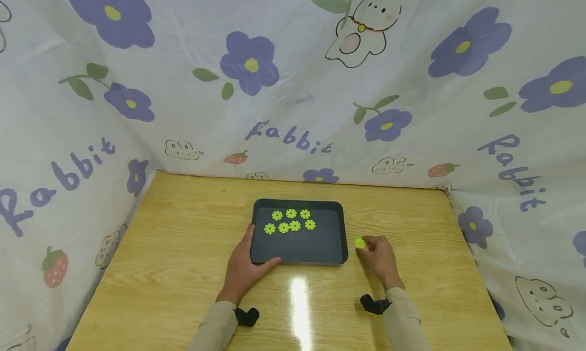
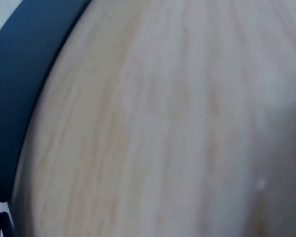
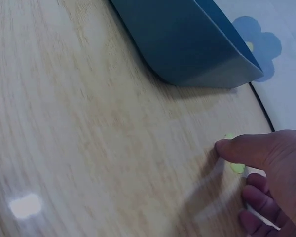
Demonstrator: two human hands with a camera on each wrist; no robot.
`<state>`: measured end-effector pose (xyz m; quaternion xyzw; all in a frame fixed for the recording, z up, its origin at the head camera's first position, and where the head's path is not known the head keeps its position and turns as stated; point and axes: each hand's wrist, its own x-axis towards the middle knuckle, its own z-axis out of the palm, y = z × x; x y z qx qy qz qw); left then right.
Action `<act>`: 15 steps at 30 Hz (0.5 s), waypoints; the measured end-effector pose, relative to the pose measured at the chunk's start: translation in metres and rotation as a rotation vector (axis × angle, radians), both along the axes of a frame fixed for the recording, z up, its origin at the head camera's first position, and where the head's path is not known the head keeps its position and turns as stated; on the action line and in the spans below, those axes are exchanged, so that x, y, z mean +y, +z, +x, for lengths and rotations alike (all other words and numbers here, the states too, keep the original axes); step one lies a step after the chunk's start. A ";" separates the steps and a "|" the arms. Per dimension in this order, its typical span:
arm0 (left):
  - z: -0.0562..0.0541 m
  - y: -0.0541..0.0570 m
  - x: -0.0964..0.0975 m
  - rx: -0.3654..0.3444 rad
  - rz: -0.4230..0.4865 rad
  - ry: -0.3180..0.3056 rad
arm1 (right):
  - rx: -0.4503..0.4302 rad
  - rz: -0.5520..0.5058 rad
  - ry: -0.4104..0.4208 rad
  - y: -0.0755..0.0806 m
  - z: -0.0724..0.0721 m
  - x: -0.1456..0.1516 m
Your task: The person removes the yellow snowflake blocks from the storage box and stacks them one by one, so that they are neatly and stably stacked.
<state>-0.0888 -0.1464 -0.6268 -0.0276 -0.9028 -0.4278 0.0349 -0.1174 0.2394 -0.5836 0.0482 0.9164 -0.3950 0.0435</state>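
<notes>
A dark grey rectangular tray point(image 1: 316, 246) lies on the table, with several yellow-green notched discs point(image 1: 269, 229) in two loose rows toward its back left. My left hand point(image 1: 243, 267) holds the tray's left front corner, thumb along the front rim and fingers on the left side. Just right of the tray, my right hand point(image 1: 379, 258) pinches one more notched disc point(image 1: 360, 243) between thumb and fingers. In the right wrist view the thumb covers part of that disc point(image 3: 237, 168). The left hand is out of sight in the left wrist view, where the tray's wall point(image 2: 19, 89) shows.
The wooden table point(image 1: 174, 249) extends around the tray. A white curtain point(image 1: 293, 101) printed with flowers and rabbits encloses its back and sides. Black wrist devices point(image 1: 375, 304) sit on both wrists. A bright glare strip crosses the table's front.
</notes>
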 end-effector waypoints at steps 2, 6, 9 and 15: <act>0.001 -0.001 0.000 -0.006 0.000 0.002 | -0.010 -0.002 0.015 0.002 0.001 0.001; 0.003 -0.002 0.000 -0.003 -0.001 0.006 | -0.047 -0.015 0.024 0.006 0.002 0.000; 0.004 -0.002 -0.001 0.007 -0.006 0.010 | -0.035 -0.017 0.004 0.010 0.001 -0.004; 0.001 0.000 -0.001 0.026 0.006 0.006 | 0.135 -0.088 -0.095 0.031 -0.010 -0.023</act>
